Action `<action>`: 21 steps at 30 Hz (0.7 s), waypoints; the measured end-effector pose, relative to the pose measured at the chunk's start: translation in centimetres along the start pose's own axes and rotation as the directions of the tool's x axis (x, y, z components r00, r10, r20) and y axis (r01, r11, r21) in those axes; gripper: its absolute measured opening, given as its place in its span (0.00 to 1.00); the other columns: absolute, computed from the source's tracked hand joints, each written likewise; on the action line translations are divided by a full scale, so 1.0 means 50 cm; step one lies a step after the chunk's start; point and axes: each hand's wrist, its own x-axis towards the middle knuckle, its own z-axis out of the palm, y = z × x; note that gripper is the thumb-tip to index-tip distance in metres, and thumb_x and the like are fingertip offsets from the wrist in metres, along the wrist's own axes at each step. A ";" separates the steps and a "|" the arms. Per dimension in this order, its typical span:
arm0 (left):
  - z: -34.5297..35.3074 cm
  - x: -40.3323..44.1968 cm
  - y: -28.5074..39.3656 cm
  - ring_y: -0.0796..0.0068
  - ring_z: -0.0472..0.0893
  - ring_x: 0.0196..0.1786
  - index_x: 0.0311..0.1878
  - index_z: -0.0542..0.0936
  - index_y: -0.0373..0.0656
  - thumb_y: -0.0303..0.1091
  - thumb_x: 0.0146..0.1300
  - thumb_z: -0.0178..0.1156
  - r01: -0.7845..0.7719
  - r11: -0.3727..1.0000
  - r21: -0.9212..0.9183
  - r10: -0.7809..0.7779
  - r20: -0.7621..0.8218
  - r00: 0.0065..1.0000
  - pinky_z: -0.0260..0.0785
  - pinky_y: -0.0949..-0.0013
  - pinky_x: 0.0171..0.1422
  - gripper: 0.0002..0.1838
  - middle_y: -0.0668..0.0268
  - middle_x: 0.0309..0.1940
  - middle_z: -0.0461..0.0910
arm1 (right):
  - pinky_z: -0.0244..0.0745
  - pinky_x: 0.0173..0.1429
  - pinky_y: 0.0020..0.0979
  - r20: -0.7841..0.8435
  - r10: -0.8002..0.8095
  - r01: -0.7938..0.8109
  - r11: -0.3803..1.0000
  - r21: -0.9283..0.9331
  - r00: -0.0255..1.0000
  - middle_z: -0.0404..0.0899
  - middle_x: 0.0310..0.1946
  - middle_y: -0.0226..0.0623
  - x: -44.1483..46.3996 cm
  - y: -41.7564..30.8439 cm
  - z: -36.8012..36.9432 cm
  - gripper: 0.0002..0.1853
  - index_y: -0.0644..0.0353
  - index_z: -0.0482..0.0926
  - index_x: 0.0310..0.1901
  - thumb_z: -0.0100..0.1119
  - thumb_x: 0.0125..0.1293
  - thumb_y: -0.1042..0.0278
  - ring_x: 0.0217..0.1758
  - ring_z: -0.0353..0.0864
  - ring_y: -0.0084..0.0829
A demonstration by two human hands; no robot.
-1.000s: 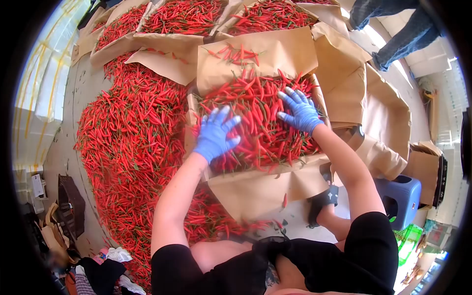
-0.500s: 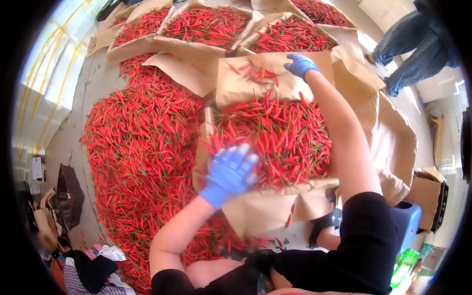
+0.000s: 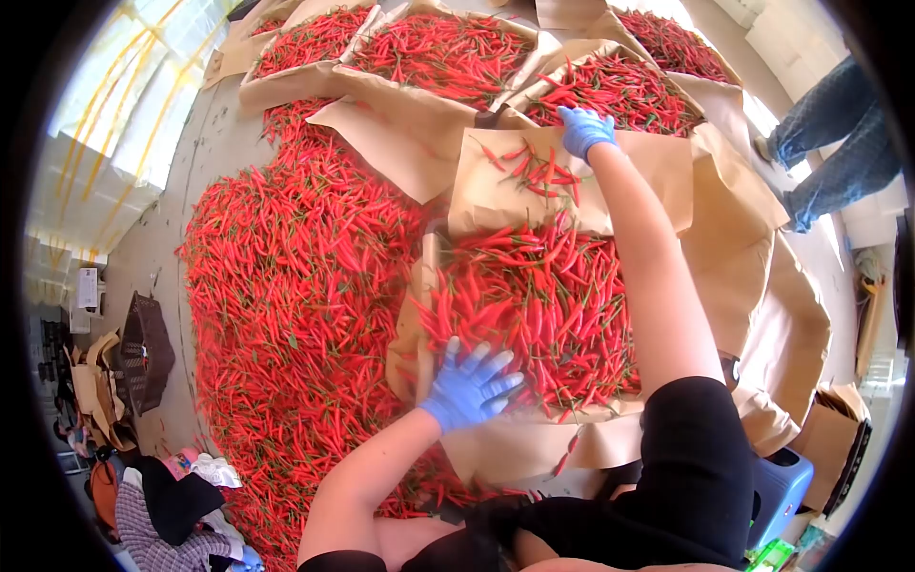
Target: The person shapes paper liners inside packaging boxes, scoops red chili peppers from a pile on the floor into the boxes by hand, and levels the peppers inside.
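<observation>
Red chillies [image 3: 534,296] with green stems fill a paper-lined box in front of me. My left hand [image 3: 473,385], in a blue glove, hovers open over the box's near left corner, fingers spread. Beyond it, my right hand [image 3: 587,132], also gloved in blue, reaches past the far edge of a brown paper flap [image 3: 634,181]. Its partly bent fingers look apart, over the chillies of the box behind; the fingertips are hard to make out. A few loose chillies [image 3: 543,172] lie on the flap beside that hand.
A large heap of chillies [image 3: 295,315] covers the floor on my left. More paper-lined boxes of chillies [image 3: 443,57] stand at the back. A person's legs in jeans [image 3: 834,143] show at right, above a blue stool [image 3: 783,486]. A dark basket [image 3: 145,353] lies far left.
My left hand has come nearer to me and slowed, with its fingers spread. My right hand has shifted left along the flap and out past its far edge. The whole view has shifted.
</observation>
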 end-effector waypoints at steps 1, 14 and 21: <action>-0.001 -0.002 0.002 0.58 0.35 0.75 0.65 0.64 0.70 0.56 0.56 0.53 0.002 1.000 -0.001 -0.002 0.026 1.000 0.20 0.36 0.71 0.31 0.70 0.71 0.50 | 0.49 0.68 0.57 -0.008 -0.050 0.050 0.997 0.063 0.999 0.72 0.58 0.33 0.004 0.010 -0.002 0.21 0.41 0.72 0.57 0.48 0.61 0.60 0.62 0.69 0.38; -0.004 -0.005 -0.002 0.57 0.38 0.75 0.68 0.59 0.69 0.56 0.59 0.47 -0.042 0.998 0.052 0.042 0.008 0.999 0.24 0.35 0.70 0.31 0.68 0.72 0.48 | 0.73 0.45 0.36 -0.361 -0.579 0.639 0.767 0.062 0.731 0.77 0.34 0.39 -0.330 0.076 -0.185 0.06 0.57 0.78 0.34 0.55 0.55 0.69 0.38 0.77 0.42; -0.055 0.009 0.006 0.59 0.59 0.68 0.59 0.70 0.59 0.50 0.57 0.53 0.025 0.998 0.056 -0.014 -0.176 0.984 0.41 0.44 0.71 0.25 0.64 0.65 0.62 | 0.69 0.54 0.43 -0.616 -0.199 0.332 0.937 0.107 0.762 0.80 0.38 0.35 -0.299 0.071 -0.179 0.36 0.39 0.56 0.68 0.59 0.58 0.64 0.42 0.80 0.35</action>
